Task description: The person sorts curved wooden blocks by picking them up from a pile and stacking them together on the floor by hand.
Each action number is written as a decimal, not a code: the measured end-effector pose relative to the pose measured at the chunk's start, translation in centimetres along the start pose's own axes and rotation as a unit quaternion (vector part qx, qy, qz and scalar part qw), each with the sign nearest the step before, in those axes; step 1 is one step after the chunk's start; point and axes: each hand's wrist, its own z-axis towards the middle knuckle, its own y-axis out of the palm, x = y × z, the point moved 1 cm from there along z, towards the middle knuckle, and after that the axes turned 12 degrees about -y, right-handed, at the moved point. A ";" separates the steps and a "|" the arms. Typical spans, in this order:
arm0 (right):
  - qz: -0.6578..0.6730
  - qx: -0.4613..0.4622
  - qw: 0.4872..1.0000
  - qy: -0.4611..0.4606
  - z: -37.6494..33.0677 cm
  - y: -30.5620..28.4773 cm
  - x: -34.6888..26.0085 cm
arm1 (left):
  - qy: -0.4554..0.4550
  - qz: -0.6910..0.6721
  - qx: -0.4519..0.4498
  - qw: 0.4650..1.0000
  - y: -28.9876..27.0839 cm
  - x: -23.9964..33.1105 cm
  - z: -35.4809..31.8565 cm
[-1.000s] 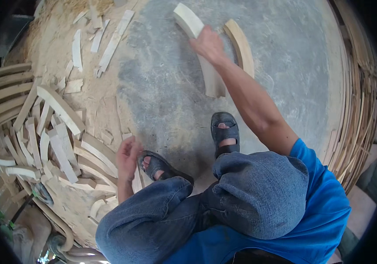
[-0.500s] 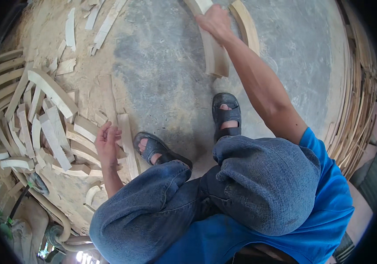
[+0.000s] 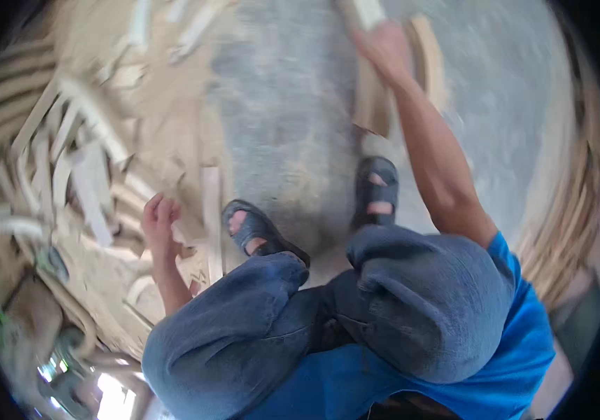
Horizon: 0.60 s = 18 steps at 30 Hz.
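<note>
My right hand [image 3: 384, 45] reaches far forward and rests on a pale curved wooden piece [image 3: 370, 91] lying on the grey concrete floor; the picture is blurred and whether the fingers close on it cannot be told. A second curved wooden piece [image 3: 431, 59] lies just to its right. My left hand [image 3: 158, 224] hangs low at my left knee, fingers loosely curled, beside a straight wooden strip [image 3: 210, 210] and the pile of wood offcuts [image 3: 83, 168]. I squat in blue jeans and dark sandals [image 3: 378, 189].
Sawdust and several curved and straight offcuts cover the floor [image 3: 293, 140] on the left. Bent wooden strips [image 3: 566, 231] are stacked along the right rim. More wood and clutter lie at the lower left.
The view has swung and blurred. My left hand has moved slightly toward the strip by my left foot. My right hand stays on the curved piece ahead.
</note>
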 end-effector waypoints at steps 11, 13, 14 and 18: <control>-0.126 -0.085 0.988 0.021 0.2 -2.2 0.1 | 0.198 0.230 0.364 0.881 -8.2 1.1 7.7; -0.127 -0.081 0.988 0.009 -1.3 -2.7 0.5 | 0.183 0.296 0.404 0.846 -10.8 2.2 8.5; -0.117 -0.081 0.990 0.004 -2.0 -3.1 0.6 | 0.227 0.345 0.430 0.803 -12.1 2.7 8.8; -0.075 -0.057 0.996 -0.010 -4.2 -4.0 2.5 | 0.155 0.432 0.350 0.817 -17.6 3.8 10.9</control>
